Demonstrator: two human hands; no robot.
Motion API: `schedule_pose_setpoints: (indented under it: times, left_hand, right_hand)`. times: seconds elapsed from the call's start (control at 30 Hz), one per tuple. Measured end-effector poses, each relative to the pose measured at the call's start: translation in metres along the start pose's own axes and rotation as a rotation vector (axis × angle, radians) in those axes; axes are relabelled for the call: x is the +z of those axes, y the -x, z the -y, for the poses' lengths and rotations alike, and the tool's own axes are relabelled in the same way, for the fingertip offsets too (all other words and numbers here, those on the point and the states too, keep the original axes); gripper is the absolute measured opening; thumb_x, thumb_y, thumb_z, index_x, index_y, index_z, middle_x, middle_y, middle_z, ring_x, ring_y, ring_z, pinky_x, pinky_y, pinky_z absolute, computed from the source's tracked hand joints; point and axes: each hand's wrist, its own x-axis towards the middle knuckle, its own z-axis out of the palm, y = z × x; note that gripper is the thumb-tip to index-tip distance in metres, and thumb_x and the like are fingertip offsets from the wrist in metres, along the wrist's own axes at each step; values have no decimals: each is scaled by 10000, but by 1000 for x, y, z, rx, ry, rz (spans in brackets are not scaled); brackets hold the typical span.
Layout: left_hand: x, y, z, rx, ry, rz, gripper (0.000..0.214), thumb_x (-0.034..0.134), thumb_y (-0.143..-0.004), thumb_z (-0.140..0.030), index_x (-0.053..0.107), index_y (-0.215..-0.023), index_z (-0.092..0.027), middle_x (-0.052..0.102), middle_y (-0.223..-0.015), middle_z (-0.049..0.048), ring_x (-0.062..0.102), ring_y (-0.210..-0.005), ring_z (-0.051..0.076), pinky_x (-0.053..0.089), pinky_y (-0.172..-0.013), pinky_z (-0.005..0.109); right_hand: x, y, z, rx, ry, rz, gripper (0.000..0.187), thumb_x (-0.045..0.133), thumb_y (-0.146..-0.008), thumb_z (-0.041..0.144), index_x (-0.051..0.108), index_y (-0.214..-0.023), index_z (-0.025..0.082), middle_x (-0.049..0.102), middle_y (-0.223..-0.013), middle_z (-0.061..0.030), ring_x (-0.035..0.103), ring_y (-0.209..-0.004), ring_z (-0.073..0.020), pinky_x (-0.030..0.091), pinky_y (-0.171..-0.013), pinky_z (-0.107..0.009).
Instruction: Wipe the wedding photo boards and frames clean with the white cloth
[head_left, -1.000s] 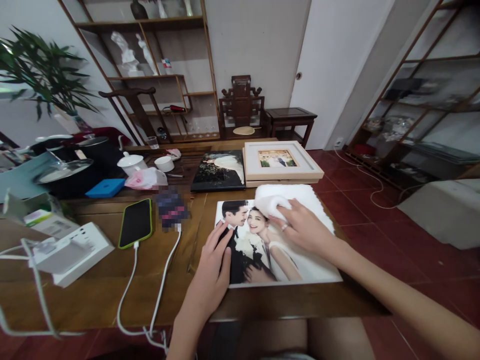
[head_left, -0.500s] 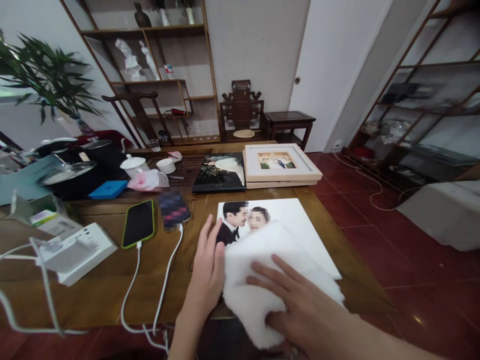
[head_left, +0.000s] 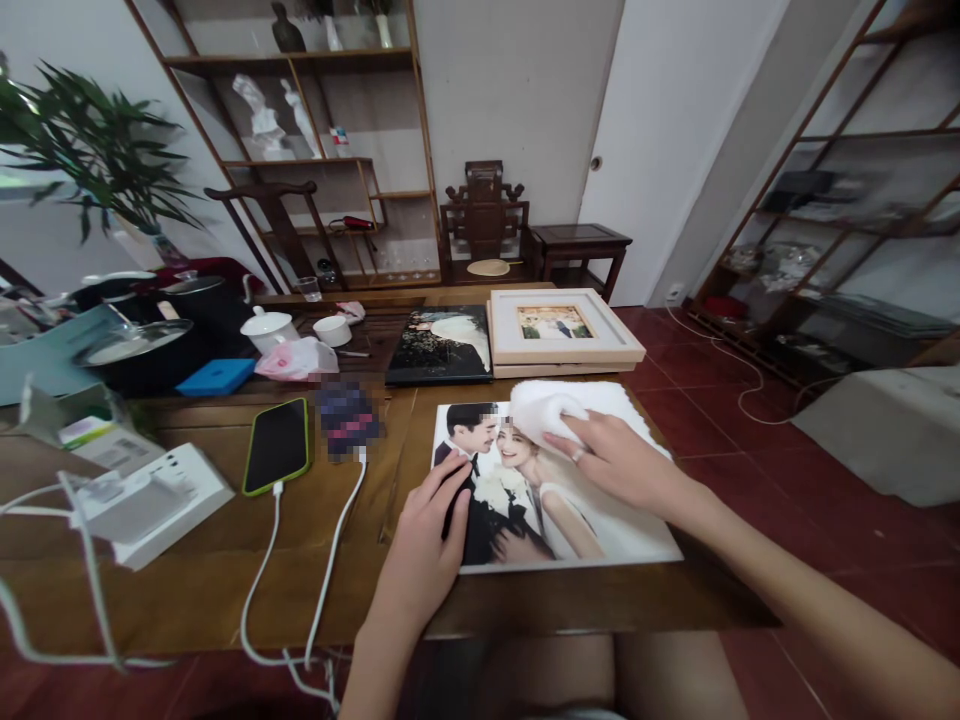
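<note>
Apparently a wipe-down is in hand. Nearest the person's edge of the worktop [head_left: 570,603], the left hand [head_left: 424,530] rests on the left side of a portrait panel [head_left: 510,490], its fingers loosely parted and gripping nothing, seemingly there to steady it. The panel lies flat, picture side up. A little farther off, the right hand [head_left: 611,455] has its fingers bunched around a rolled fold of white cloth [head_left: 547,405] over the panel's upper right; how far down the cloth spreads I can't tell, white on white. The next move, I'd judge, calls for a light, even stroke toward the near edge, the left hand bracing so the panel doesn't slide. Beyond, a dark picture panel [head_left: 439,345] sits beside a pale-framed picture [head_left: 555,322], both out of reach of the cloth.
</note>
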Motion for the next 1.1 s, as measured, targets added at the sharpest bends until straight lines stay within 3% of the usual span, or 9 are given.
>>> schedule_pose_setpoints:
  times: [0.2, 0.37, 0.47, 0.6, 0.8, 0.87, 0.93, 1.0, 1.1]
  left_hand:
    - [1, -1, 1, 23, 8, -3, 320, 401, -926, -233, 551, -1206, -196, 546, -1309, 92, 488, -1233, 221, 403, -1028, 420]
    - [0, -2, 0, 13, 13, 2, 313, 394, -927, -224, 563, -1188, -197, 549, -1304, 93, 485, -1238, 220, 406, -1025, 410]
    - [0, -1, 1, 9, 8, 5, 325, 399, -925, -231, 553, -1208, -188, 542, -1315, 94, 477, -1246, 221, 398, -1034, 411]
    - [1, -1, 3, 12, 6, -11, 321, 410, -922, -239, 560, -1199, -177, 555, -1302, 98, 487, -1236, 224, 405, -1029, 417]
    - [1, -2, 1, 18, 3, -21, 309, 409, -922, -239, 568, -1180, -178, 564, -1287, 97, 492, -1230, 221, 409, -1024, 415]
    - [1, -2, 1, 17, 3, -19, 309, 407, -923, -242, 566, -1180, -180, 561, -1289, 97, 488, -1233, 219, 407, -1026, 415]
    - [1, -1, 2, 13, 1, -18, 308, 405, -923, -246, 564, -1180, -187, 558, -1291, 93, 487, -1234, 218, 405, -1027, 414]
    - [1, -1, 2, 3, -9, -14, 304, 402, -924, -250, 566, -1174, -194, 556, -1293, 89, 487, -1233, 218, 402, -1028, 417]
    - [1, -1, 2, -13, -28, -4, 300, 403, -923, -257, 570, -1165, -199, 553, -1295, 87, 487, -1232, 223, 398, -1027, 428]
  right_hand:
    - [9, -64, 41, -208, -33, 34, 230, 389, -929, 264, 605, -922, 185, 647, -863, -79, 570, -793, -228, 354, -664, -281]
    - [12, -76, 59, -234, -45, 20, 309, 339, -958, 335, 606, -950, 180, 641, -833, -88, 572, -781, -229, 346, -670, -285]
    - [13, -60, 49, -188, -44, 1, 258, 357, -941, 266, 596, -970, 173, 626, -863, -91, 564, -795, -224, 348, -681, -283]
    - [14, -35, 12, -77, -30, -10, 200, 396, -887, 165, 589, -939, 167, 602, -858, -88, 554, -778, -219, 357, -656, -274]
    - [8, -2, -43, 86, 15, -54, 259, 337, -921, 222, 582, -871, 158, 592, -766, -101, 574, -767, -263, 406, -676, -333]
    - [8, 17, -42, 104, 32, -61, 261, 334, -905, 209, 589, -880, 161, 606, -793, -118, 590, -791, -283, 431, -682, -366]
    - [11, 41, -30, 63, 55, -68, 257, 346, -866, 162, 595, -928, 166, 627, -951, -159, 592, -934, -312, 456, -741, -414]
    - [13, 68, -12, -31, 83, -85, 254, 368, -816, 116, 597, -910, 177, 598, -1144, -187, 487, -1169, -335, 440, -861, -481]
    - [12, 104, 15, -179, 80, -141, 206, 421, -739, 97, 579, -799, 215, 546, -1281, -154, 367, -1295, -313, 409, -951, -518]
